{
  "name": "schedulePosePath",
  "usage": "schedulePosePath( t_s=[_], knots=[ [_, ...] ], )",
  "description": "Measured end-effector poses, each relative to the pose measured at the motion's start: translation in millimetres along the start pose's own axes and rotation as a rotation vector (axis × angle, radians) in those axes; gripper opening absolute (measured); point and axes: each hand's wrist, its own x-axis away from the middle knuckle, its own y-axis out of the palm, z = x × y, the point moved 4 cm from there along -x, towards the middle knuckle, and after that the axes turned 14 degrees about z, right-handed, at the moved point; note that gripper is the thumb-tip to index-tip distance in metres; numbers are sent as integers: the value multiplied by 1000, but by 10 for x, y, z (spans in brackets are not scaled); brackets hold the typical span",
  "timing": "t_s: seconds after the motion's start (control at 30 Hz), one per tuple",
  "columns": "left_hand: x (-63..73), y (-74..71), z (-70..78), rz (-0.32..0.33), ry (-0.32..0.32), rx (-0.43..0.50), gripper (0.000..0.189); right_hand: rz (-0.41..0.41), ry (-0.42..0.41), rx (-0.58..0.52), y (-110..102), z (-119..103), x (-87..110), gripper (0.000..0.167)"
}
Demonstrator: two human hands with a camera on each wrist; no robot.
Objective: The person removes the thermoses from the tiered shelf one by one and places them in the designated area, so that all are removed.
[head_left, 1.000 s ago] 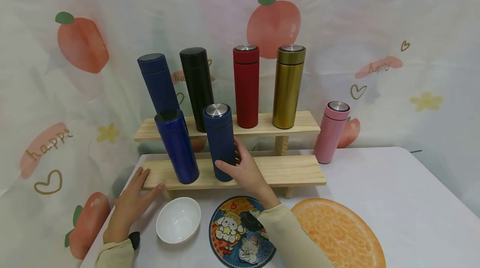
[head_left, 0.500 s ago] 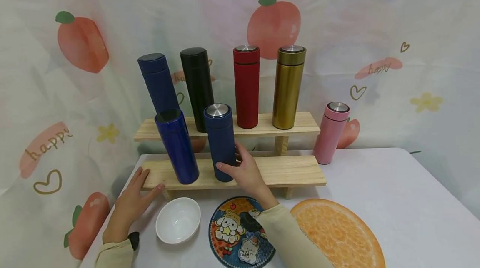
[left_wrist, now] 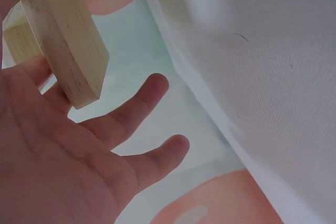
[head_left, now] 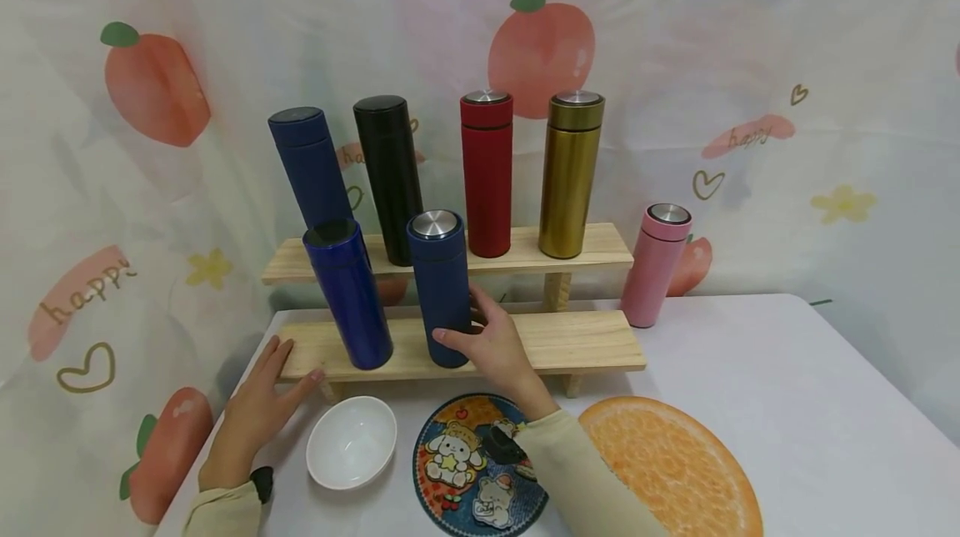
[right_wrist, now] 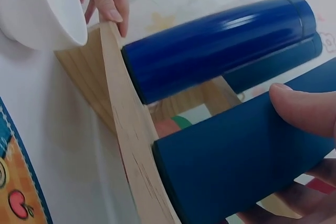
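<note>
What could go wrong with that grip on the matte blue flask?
The right hand grips the matte blue flask low on its body, so it might tip when lifted. The glossy blue flask stands close beside it and could get knocked. The white bowl sits just below the lower shelf.

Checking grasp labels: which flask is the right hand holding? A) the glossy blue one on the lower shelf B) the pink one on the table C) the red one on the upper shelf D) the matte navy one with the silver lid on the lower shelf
D: the right hand has its thumb and fingers round the matte navy flask on the lower shelf; the wrist view shows the thumb pressed on its side.
</note>
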Motion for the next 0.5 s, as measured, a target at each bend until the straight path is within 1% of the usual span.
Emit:
schedulePosePath(
  t_s=[0.13,0.23,0.5],
  knots=[
    [4,2,-9,-5,-3,-2,100,14,10,18,-62,20,-6,80],
    [12,8,-19,-1,2,-3,100,24,-4,25,-109,10,-14,79],
    [-1,7,-32,13,30,-4,99,69,-14,47,-305,-125,-45,83]
  ],
)
